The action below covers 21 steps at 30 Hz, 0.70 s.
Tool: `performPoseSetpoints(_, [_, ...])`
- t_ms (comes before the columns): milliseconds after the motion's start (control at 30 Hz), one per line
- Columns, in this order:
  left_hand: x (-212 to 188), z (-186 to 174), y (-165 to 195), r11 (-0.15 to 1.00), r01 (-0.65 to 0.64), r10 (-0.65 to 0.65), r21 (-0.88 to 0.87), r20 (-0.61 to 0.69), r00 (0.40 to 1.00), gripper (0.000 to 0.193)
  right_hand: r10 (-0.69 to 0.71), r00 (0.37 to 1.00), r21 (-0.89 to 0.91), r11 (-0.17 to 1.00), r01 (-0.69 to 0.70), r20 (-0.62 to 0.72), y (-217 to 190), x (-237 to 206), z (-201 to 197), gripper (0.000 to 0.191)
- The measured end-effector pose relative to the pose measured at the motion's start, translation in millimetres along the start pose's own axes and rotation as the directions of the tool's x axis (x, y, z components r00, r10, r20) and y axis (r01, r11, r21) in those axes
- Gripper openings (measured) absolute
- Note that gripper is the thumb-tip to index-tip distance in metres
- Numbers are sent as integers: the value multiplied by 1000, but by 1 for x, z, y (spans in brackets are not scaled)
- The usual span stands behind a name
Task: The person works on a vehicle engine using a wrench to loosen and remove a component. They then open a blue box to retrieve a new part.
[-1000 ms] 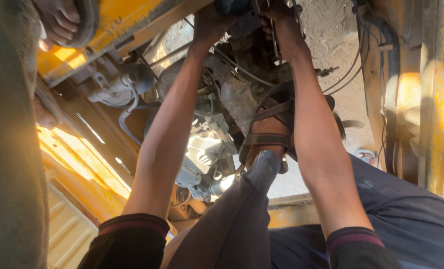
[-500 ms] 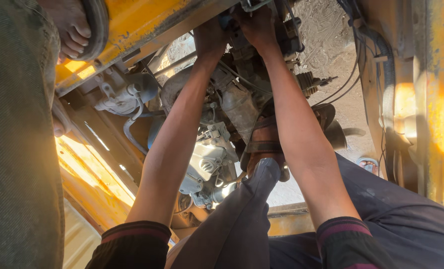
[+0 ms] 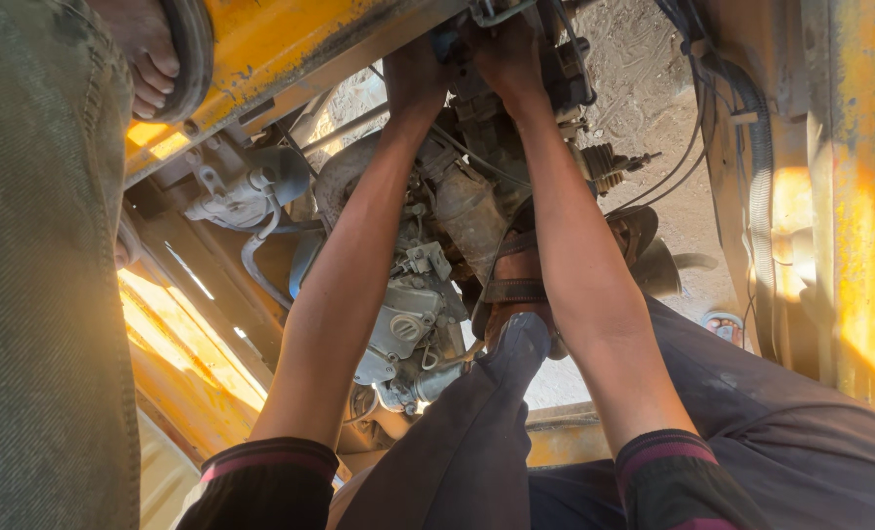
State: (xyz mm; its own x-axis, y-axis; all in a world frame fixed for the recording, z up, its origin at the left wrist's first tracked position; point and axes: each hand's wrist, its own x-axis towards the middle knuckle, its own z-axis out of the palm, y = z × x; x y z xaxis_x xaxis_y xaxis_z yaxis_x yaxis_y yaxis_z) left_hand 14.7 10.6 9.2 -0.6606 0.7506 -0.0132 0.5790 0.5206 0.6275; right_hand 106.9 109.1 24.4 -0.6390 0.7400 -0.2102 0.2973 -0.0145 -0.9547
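- Yellow painted steel frames the head view: a yellow beam (image 3: 290, 39) slants across the top left, and a yellow side panel (image 3: 865, 196) stands along the right edge, lit by low sun.
- Between them sits the engine (image 3: 437, 245), a grimy grey and brown block with a pale metal housing at its lower end; everything below is placed against it.
- At the top end of the engine, both bare arms reach up from dark sleeves with a maroon band.
- Left hand (image 3: 416, 74) is pressed onto a dark engine part (image 3: 477, 98) at the very top of the engine, just under the yellow beam; its fingers are curled over the part, though how tightly they close cannot be told.
- Right hand (image 3: 508, 61) lies just beside the left, touching the same dark part, fingers wrapped forward and mostly hidden, so their grip cannot be told either.
- Right of the engine, black cables (image 3: 688, 147) and a ribbed hose (image 3: 758, 196) hang along the side panel over sandy ground (image 3: 644, 88).
- Below the engine, the person's knee in dark trousers (image 3: 477, 432) rises, with a foot in a brown sandal (image 3: 516, 285) resting against the engine's side.
- Left of the engine, another person's olive trouser leg (image 3: 45, 294) fills the edge, their sandalled foot (image 3: 158, 54) on the beam.
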Motion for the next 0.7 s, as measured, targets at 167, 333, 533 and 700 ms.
performPoseSetpoints(167, [-1,0,-1,998,12,-12,57,4,1000,59,-73,995,170,984,59,75,3,1,0,19])
performPoseSetpoints(333, [-1,1,0,997,2,0,79,-22,1000,56,58,995,346,935,-80,75,8,-1,2,19])
performPoseSetpoints(533, [-3,-2,1,1000,-15,15,15,-26,1000,65,-195,975,510,852,116,104,11,-3,0,39])
performPoseSetpoints(700, [-2,-1,1,999,44,-44,-17,-7,999,58,12,999,287,958,-21,33,7,-2,2,29])
